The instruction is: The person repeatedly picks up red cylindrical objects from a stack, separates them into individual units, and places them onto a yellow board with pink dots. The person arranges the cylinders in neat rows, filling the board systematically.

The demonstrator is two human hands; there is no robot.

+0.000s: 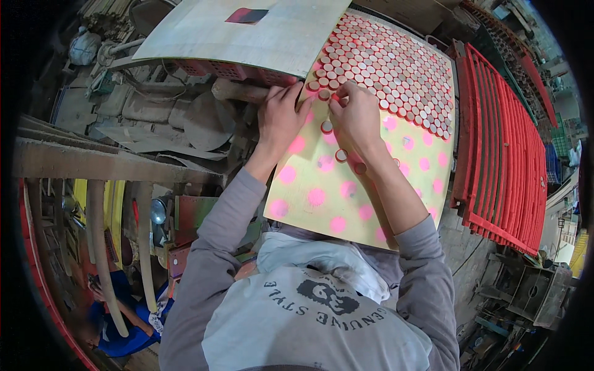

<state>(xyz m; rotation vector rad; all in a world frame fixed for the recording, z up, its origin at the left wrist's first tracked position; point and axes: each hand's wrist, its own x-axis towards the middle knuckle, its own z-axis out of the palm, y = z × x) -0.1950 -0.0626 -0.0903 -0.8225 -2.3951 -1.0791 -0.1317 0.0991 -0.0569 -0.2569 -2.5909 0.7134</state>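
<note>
right hand fingers pinch red-rimmed disc, likely row-laying; left hand fingers slightly apart by board; next calls for snug seating.

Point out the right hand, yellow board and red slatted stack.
Right hand (357, 116), head view: back of the hand.
Yellow board (328, 179), head view: bare lower area.
Red slatted stack (518, 148), head view: middle slats.

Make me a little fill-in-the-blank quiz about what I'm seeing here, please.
1. The pale yellow board is dotted with ____ spots.
2. The small round discs, packed together at the board's far end, have ____ sides.
3. The left hand is at the board's ____ edge.
4. Both forearms are partly covered by ____ sleeves.

Missing words: pink; red; left; grey.
</note>
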